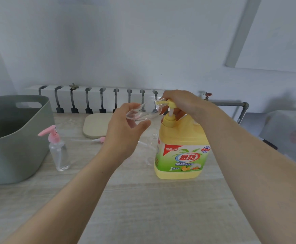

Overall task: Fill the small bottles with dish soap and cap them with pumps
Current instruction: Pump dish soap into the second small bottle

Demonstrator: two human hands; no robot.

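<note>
Two bare forearms reach in from the bottom edge over the pale wood-grain surface (143, 199).

Head view, containers first. A yellow dish soap jug (180, 152) stands upright right of centre, its green and red label facing the camera; its walls are opaque, so the level inside cannot be told. Its yellow pump head (166, 103) stands raised on a white stem. A small clear bottle (140, 112) is held in the air, tilted on its side with its mouth at the pump's nozzle; it is blurred and see-through, and any soap in it cannot be made out. Another open clear bottle (152, 145) sits on the surface just left of the jug. Further left a capped bottle (58, 152) with a pink pump stands upright and looks clear inside. A loose pink pump (98, 139) lies flat between it and the jug, near a beige mat (96, 125). A grey-green basket (17, 138) sits at the far left; its inside is in shadow.

The left hand (124, 127), palm turned towards the jug, grips the tilted bottle with fingers above and thumb below. The right hand (179, 101) arches over the pump head, fingers curled round it.
</note>
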